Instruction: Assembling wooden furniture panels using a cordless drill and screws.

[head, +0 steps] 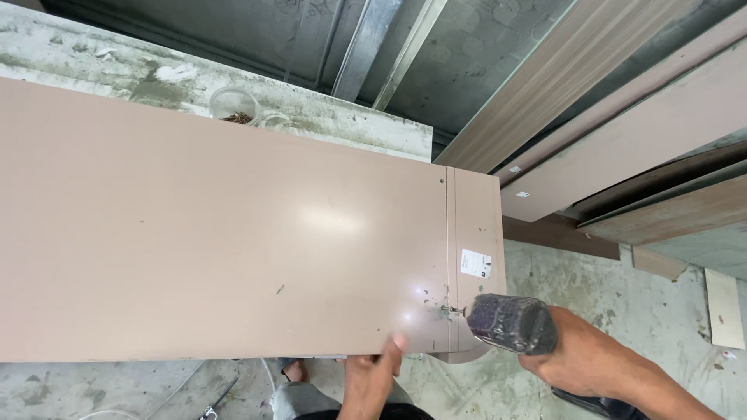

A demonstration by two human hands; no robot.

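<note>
The dark grey power drill (510, 323) with its rounded, dusty body sits at the near right corner of the work, and our right hand (580, 358) is wrapped firmly around its grip, the wrist angled in from the lower right. Its thin metal bit (454, 310) points left and meets the surface of the smooth, pale pinkish-brown laminate panel (218, 241) close to the near edge, right beside a narrow seam (449, 257) that runs across the board. Our left hand (372, 373) clasps the near edge of that same panel, thumb laid flat on top and the fingers curled out of sight underneath.

The panel is a long flat rectangle with a faint sheen; a soft patch of light reflects near its middle, and small dark specks and scuffs dot it. A small white rectangular sticker (475, 264) lies on the strip to the right of the seam.

Beyond the far edge we see a rough, stained grey concrete ledge (327, 120) holding a clear round plastic tub (233, 105) with brown bits inside that we cannot identify. To the right, several long wood-grain and plain brown boards (622, 132) lean stacked at an angle. Below them the mottled grey concrete floor (622, 288) shows, dusty and blotched.
</note>
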